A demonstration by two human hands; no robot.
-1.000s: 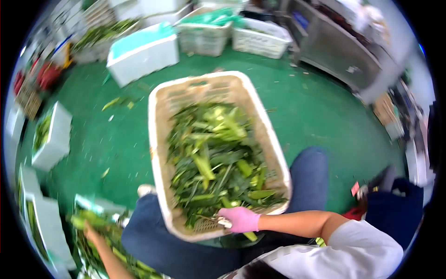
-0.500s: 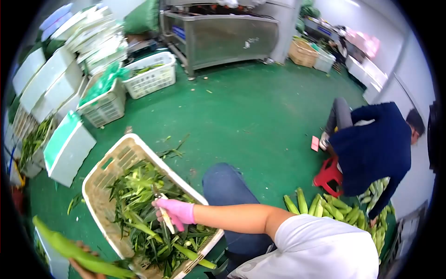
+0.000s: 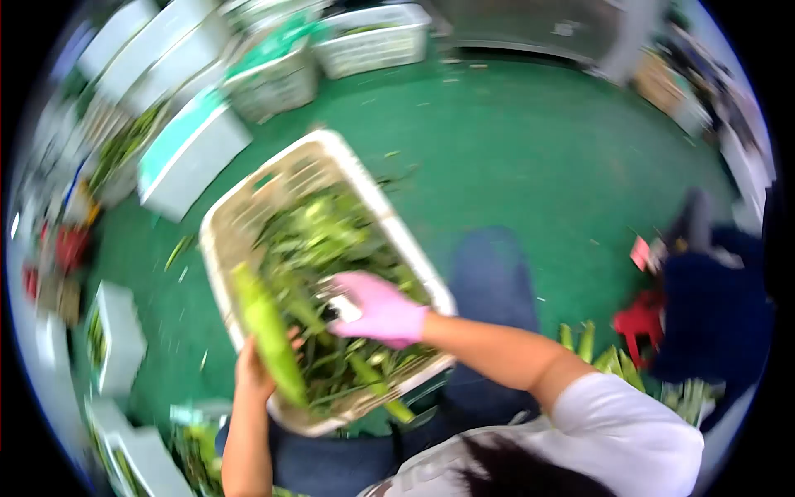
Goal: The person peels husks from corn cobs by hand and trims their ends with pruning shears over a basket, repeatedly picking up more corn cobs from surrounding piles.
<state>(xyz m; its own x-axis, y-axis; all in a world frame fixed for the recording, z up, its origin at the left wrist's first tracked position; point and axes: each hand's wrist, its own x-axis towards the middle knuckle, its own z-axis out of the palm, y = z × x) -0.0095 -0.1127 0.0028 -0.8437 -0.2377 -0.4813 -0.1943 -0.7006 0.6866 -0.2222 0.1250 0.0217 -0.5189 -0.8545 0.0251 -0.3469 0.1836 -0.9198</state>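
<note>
My bare left hand (image 3: 253,371) is wrapped round a green ear of corn (image 3: 270,335), still in its husk and tilted over the left side of the crate. In a pink glove, my right hand (image 3: 379,310) is closed round pruning shears (image 3: 344,309) with pale handles; motion blurs their blades. Both hands are above a cream plastic crate (image 3: 383,205) between my knees. Cut green leaves and husk pieces (image 3: 319,217) fill much of it. The shears are a short way right of the corn, apart from it.
On the right a person in dark clothes (image 3: 710,311) bends near a red stool (image 3: 638,327), with more corn ears (image 3: 609,358) beside it. White foam boxes (image 3: 195,153) and white baskets (image 3: 373,45) stand at the upper left. Another foam box (image 3: 118,340) lies at the left.
My left hand has brought the ear of corn from the lower left up over the crate. My right hand keeps the shears. The view has swung down and left.
</note>
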